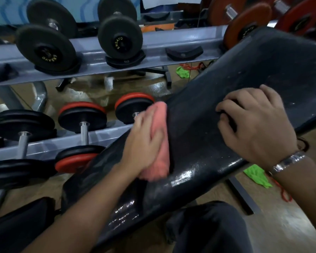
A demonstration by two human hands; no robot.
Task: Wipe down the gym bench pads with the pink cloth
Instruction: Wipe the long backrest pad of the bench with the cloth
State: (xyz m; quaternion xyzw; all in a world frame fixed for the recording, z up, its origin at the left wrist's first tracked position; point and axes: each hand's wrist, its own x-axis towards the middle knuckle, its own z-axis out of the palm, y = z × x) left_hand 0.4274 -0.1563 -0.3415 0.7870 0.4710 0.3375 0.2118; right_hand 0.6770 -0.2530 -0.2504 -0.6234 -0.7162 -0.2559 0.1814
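At the far left, black dumbbells (44, 46) are seen resting on the upper rail of a grey rack (153, 42), and red-and-black dumbbells (82, 115) are stored on the lower rail. Just right of these, the left hand (144, 141) is laid flat, fingers spread, over the bunched pink cloth (161, 143), which is pressed against the left edge of the black bench pad (217, 139); whether the cloth is gripped or only pressed cannot be told, as the hand is blurred. The pad is tilted, rising toward the upper right, and glossy wet-looking patches are visible near its lower edge. Further right, the right hand (254, 125) is rested on top of the pad with its fingers curled down onto the surface, and nothing is held in it. A silver bracelet (288, 162) is worn on that wrist. Below the pad, a green rag (257, 176) is lying on the floor (290, 225), and orange weight plates (244, 28) are seen at the upper right.
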